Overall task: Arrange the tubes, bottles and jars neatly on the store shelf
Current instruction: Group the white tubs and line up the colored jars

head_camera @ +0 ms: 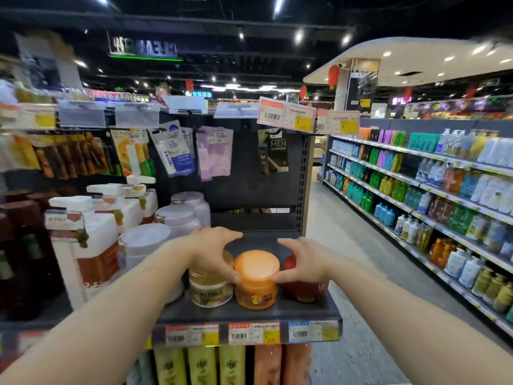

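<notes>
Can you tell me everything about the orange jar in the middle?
The orange jar is short and round, looks like shiny plastic, and has a wide, paler orange lid that is on. It stands upright near the front of the dark shelf, between a gold jar and a red jar. A small picture label shows low on its front. The left hand touches its left side with the thumb, and the right hand touches its right side.
</notes>
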A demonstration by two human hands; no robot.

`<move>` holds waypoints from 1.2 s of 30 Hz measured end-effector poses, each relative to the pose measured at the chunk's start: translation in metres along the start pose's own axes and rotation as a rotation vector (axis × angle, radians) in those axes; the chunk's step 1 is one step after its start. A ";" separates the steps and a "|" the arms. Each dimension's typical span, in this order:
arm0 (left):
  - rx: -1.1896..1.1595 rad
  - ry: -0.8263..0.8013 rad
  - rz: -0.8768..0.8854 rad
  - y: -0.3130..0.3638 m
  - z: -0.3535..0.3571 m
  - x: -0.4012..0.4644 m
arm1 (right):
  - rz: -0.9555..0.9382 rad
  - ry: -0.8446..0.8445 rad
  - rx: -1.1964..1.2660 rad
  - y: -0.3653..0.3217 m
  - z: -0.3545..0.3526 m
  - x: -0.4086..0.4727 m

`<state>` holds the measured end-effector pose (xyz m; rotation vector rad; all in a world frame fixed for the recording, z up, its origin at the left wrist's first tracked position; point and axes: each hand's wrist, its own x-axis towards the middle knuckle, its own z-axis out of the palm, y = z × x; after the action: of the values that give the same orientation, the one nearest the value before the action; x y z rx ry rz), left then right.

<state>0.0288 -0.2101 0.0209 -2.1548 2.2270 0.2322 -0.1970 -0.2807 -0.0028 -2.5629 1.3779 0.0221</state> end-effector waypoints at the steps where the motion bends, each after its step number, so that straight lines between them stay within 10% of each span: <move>1: 0.015 -0.032 -0.020 -0.006 0.000 -0.002 | -0.057 0.006 0.010 -0.006 0.002 0.003; 16: 0.085 -0.103 -0.069 -0.002 0.014 -0.010 | -0.175 -0.117 0.005 -0.016 0.004 0.014; 36: -0.161 0.900 -0.153 -0.178 -0.019 -0.181 | -0.506 0.349 0.440 -0.248 -0.003 0.040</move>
<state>0.2147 -0.0379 0.0479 -2.8935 2.4219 -0.7360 0.0294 -0.1830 0.0436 -2.5092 0.6712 -0.7519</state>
